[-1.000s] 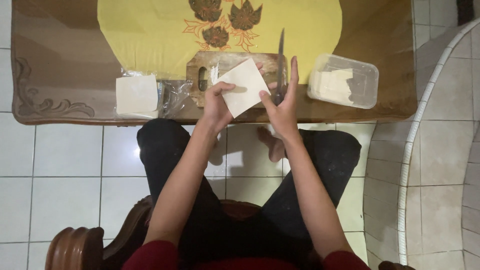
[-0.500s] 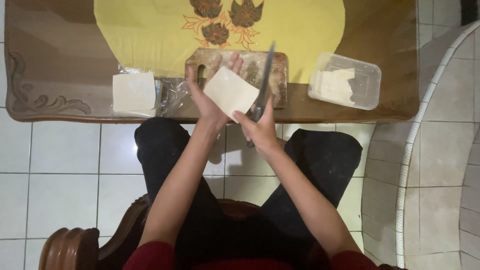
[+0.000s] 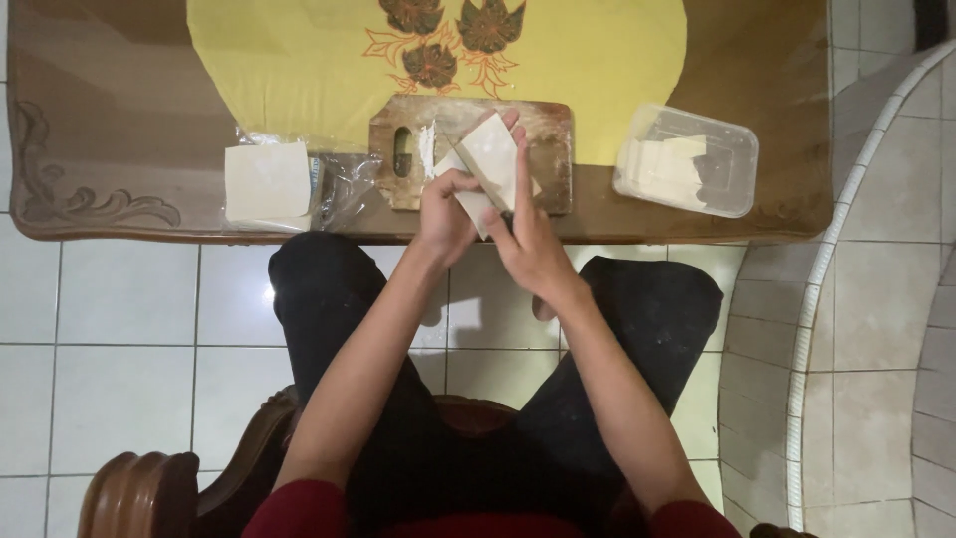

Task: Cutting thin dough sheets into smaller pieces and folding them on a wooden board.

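Over the wooden cutting board (image 3: 543,149) on the tabletop (image 3: 119,120), the left hand (image 3: 445,207) has its fingers clamped on a pale square sheet (image 3: 488,159) while the right hand (image 3: 528,244) grips a knife (image 3: 478,177) across it, best drawn in 1 steady stroke, clear of the fingertips.

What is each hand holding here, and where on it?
The left hand holds a pale square sheet by its lower-left edge, above the cutting board. The right hand lies along its right side, apparently with a knife.

Both hands (image 3: 488,214) holding pale sheet (image 3: 488,159), over cutting board (image 3: 553,149)
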